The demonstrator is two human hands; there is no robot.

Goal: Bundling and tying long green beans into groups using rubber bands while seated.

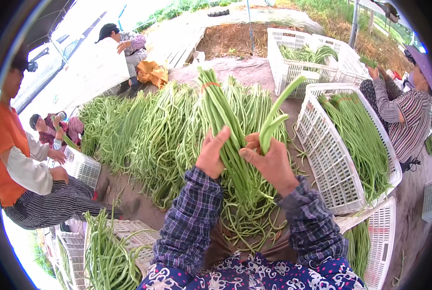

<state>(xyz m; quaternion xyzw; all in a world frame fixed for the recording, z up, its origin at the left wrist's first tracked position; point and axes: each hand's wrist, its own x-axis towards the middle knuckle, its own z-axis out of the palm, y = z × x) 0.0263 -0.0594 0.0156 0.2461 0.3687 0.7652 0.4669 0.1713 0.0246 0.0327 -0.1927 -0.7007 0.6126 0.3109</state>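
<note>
My left hand (213, 152) grips a bundle of yardlong beans (221, 108) upright before me, its thumb across the stalks. An orange-red band (210, 85) circles the bundle near its top. Between the fingers and thumb of my right hand (268, 157) are a few loose bean pods (274, 121), bent over and pointing up to the right. That hand is close beside the bundle. Behind both hands a long heap of yardlong beans (158, 127) lies on the ground, with loose pods trailing down towards my knees.
A white plastic crate (319, 148) on my right holds banded beans; another crate (288, 72) stands behind it. Loose beans (107, 253) fill a crate at lower left. Co-workers are at left (13, 145), far left (69, 128), back (129, 47) and right (404, 108).
</note>
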